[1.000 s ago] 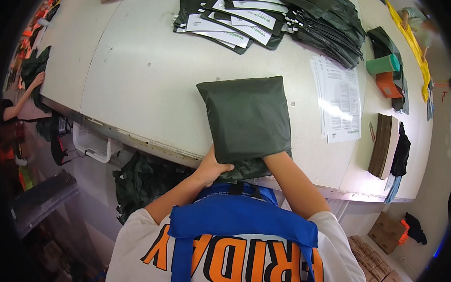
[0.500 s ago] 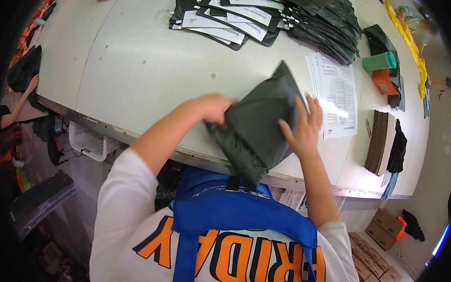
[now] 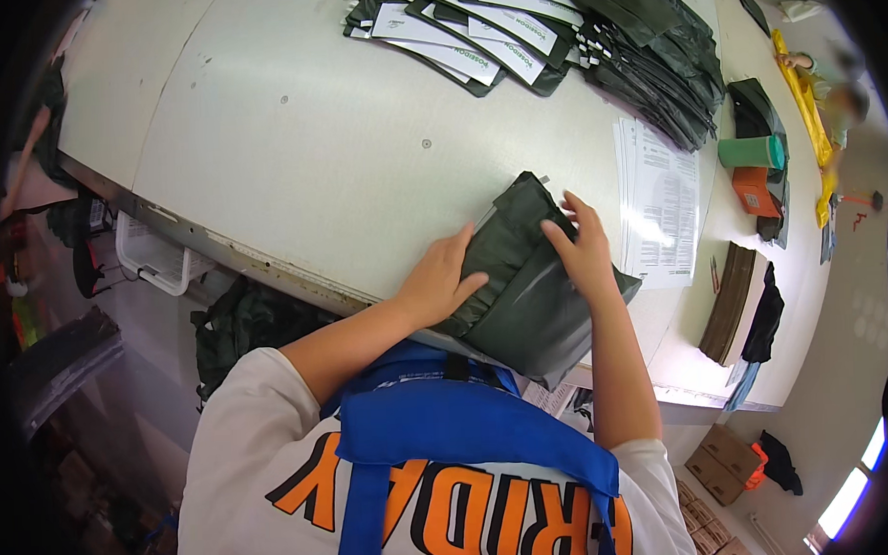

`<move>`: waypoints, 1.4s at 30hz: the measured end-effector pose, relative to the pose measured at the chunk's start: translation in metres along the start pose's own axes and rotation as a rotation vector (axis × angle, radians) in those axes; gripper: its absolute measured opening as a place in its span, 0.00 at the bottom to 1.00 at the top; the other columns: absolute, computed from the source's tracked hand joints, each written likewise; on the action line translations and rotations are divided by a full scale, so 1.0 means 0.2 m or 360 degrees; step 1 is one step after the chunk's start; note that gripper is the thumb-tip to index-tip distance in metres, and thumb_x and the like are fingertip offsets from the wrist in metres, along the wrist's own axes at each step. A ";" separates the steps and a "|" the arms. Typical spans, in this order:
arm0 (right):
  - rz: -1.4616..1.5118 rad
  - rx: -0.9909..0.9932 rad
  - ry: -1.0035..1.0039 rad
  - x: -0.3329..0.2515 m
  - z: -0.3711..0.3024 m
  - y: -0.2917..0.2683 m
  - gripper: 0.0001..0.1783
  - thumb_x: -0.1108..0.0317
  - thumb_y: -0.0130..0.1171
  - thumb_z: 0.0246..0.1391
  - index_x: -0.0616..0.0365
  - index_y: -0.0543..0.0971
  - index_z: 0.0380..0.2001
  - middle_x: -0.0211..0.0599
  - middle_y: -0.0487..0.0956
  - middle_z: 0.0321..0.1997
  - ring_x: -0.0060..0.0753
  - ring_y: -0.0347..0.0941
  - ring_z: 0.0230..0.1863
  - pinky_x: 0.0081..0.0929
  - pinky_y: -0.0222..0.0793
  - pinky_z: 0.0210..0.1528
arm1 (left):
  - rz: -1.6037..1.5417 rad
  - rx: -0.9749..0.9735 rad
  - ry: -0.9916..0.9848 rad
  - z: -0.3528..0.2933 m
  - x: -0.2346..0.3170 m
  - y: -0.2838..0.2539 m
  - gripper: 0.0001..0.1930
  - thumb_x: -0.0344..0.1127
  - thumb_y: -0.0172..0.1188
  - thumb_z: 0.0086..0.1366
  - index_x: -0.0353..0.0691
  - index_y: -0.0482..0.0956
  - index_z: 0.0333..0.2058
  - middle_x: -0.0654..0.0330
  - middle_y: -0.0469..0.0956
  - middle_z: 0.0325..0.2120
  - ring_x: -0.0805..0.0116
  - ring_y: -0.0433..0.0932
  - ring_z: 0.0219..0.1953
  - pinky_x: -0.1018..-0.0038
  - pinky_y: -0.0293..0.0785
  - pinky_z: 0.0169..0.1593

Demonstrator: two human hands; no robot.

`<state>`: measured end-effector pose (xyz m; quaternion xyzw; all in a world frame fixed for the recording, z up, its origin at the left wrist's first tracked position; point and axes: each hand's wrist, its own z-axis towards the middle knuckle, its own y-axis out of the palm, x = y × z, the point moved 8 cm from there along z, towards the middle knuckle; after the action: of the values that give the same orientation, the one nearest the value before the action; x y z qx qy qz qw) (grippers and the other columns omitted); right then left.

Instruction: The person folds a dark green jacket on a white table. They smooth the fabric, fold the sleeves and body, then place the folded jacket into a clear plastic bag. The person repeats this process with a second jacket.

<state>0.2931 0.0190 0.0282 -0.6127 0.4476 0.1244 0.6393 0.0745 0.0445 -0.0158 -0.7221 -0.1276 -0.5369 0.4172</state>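
Both hands, left hand (image 3: 439,283) and right hand (image 3: 582,251), lie flat with open grip on a dark green plastic package (image 3: 522,275) at the desk (image 3: 293,156) edge. White-labelled dark packages (image 3: 475,37) are stacked at the far side, and a white printed sheet (image 3: 662,206) lies just right.

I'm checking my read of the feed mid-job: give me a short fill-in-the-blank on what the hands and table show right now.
1. Both hands, left hand and right hand, rest on a dark green ____ at the near table edge.
2. The sheets of printed paper lie to the ____ of that item.
3. Beyond the paper lies a cup coloured ____.
4. The stack of packaged items lies at the table's ____ side.

Missing words: bag; right; green; far
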 end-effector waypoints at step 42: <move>-0.0020 -0.0938 0.0219 -0.05 0.03 0.15 0.34 0.57 0.72 0.37 0.64 0.72 0.46 0.43 0.77 0.40 0.34 0.73 0.42 0.29 0.68 0.48 | -0.0162 0.0046 -0.0187 0.01 0.14 0.12 0.21 0.37 0.60 0.59 0.30 0.69 0.46 0.41 0.71 0.43 0.41 0.69 0.48 0.56 0.66 0.52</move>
<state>0.2675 0.0344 0.0144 -0.7817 0.4305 0.2032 0.4029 0.1022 0.0225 -0.0024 -0.7389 -0.1961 -0.5122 0.3915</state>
